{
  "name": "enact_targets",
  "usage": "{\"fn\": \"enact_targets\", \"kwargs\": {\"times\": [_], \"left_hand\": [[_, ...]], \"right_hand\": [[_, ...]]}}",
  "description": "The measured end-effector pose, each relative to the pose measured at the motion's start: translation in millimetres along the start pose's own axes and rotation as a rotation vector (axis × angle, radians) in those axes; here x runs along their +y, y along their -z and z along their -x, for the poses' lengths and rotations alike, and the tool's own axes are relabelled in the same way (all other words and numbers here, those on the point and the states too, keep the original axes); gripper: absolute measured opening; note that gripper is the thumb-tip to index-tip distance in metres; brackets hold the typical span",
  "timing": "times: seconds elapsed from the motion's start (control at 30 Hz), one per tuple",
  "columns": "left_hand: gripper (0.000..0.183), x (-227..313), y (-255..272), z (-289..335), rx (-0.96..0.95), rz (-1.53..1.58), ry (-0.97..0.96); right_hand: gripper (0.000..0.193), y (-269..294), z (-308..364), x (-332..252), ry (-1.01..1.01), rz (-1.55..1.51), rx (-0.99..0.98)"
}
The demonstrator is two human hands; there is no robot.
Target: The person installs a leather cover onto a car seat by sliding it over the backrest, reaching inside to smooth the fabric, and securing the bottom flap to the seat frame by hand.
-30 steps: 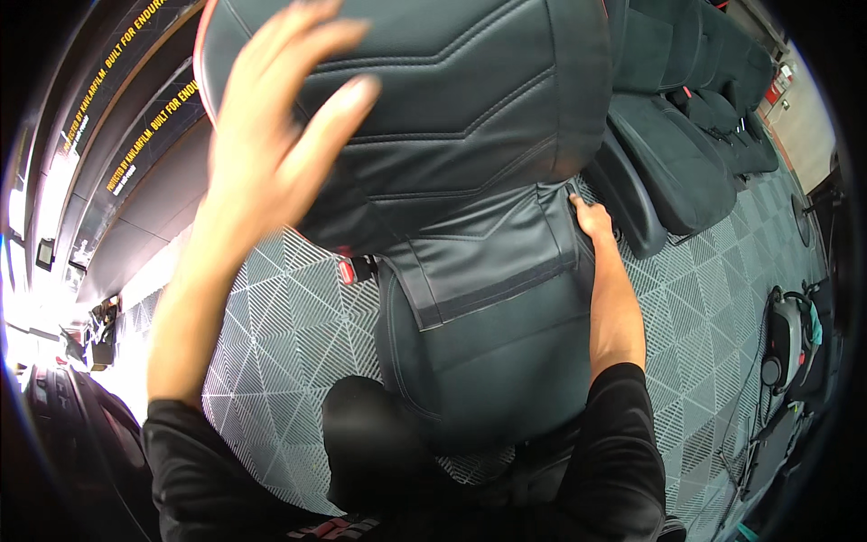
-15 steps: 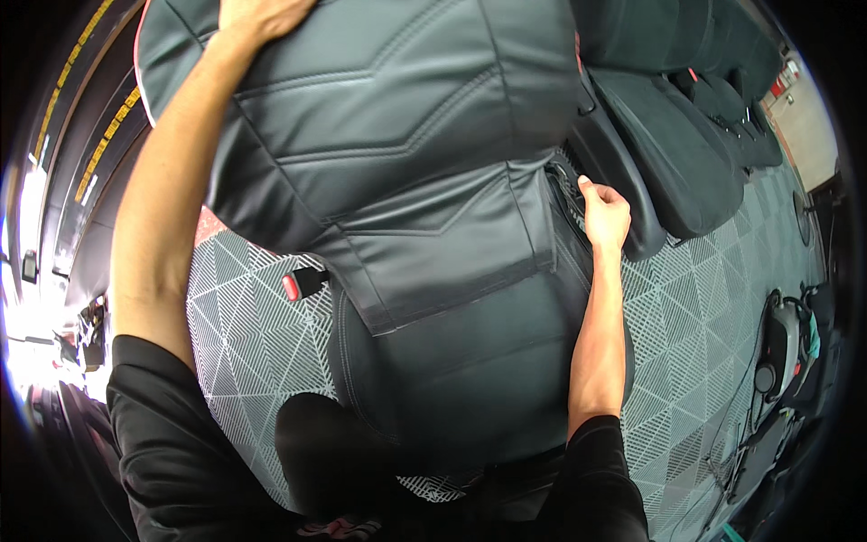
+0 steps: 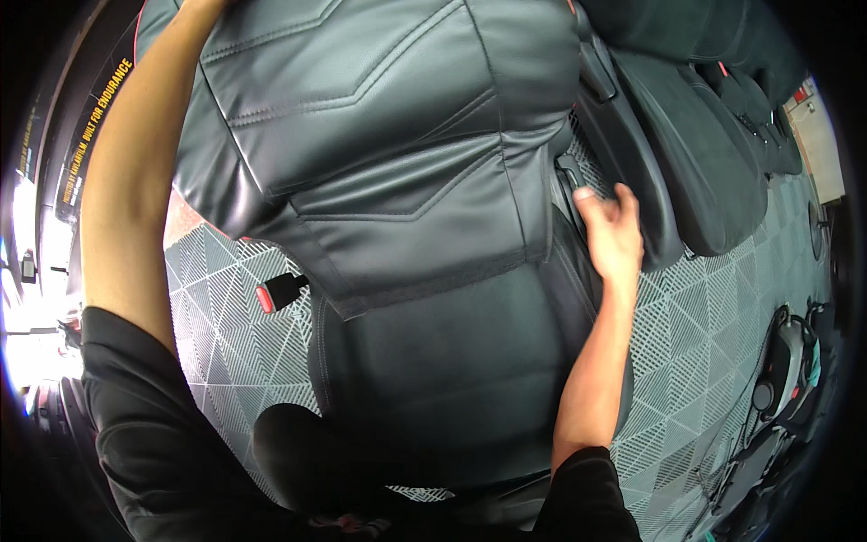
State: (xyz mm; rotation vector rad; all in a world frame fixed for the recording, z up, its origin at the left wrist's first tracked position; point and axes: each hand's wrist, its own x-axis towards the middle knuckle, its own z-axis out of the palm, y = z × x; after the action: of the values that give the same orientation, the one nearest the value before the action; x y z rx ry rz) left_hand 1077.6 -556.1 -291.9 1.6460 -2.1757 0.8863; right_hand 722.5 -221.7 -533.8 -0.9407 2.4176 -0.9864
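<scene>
A black car seat has a leather-look cover with chevron stitching point(image 3: 361, 90) over its backrest. The cover's lower flap point(image 3: 433, 244) hangs down over the rear of the seat cushion point(image 3: 452, 370). At the top edge, my left hand point(image 3: 204, 5) is on the upper left of the backrest, its fingers cut off by the frame. My right hand point(image 3: 616, 237) hovers beside the right side of the seat, thumb and fingers apart, nothing visible in it. Its thumb is close to a dark lever point(image 3: 569, 170) at the joint of backrest and cushion; whether they touch I cannot tell.
A red-topped seat belt buckle point(image 3: 278, 294) sticks out left of the cushion. Other dark seats point(image 3: 686, 154) stand close on the right. Seat parts and cables point(image 3: 778, 361) lie at far right on the patterned floor point(image 3: 686, 361). My knee point(image 3: 293, 452) is near the cushion's left front.
My right hand has opened from a pinch beside the flap's edge and moved slightly right. My left hand has slid up toward the frame's top edge. The backrest shows more tilted away.
</scene>
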Motion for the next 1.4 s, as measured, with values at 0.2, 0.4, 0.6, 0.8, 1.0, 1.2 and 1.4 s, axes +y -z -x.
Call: {"fn": "enact_targets", "kwargs": {"times": [0.2,0.4,0.6,0.8,1.0,1.2,1.4], "left_hand": [[0.083,30,47,60,-0.123,0.622,-0.045],[0.037,158,87,380,-0.584,1.158,-0.556],[0.047,161,40,399,-0.526,0.79,-0.352],[0.034,87,38,436,-0.803,1.082,0.901],[0.023,57,22,432,-1.171,1.559,1.259],[0.018,66,33,364,-0.23,2.074,1.188],[0.01,52,49,345,-0.124,1.899,1.073]], "right_hand": [[0.069,-45,-36,32,0.109,-0.032,-0.009],[0.063,-52,-24,11,0.044,0.039,-0.153],[0.049,-50,-19,17,0.212,-0.053,0.126],[0.051,-21,2,-4,0.319,0.087,-0.541],[0.013,10,0,-43,0.161,-0.355,-1.089],[0.023,26,-9,-93,0.232,-0.511,-0.881],[0.028,39,-11,-89,0.404,-0.289,-0.742]]}}
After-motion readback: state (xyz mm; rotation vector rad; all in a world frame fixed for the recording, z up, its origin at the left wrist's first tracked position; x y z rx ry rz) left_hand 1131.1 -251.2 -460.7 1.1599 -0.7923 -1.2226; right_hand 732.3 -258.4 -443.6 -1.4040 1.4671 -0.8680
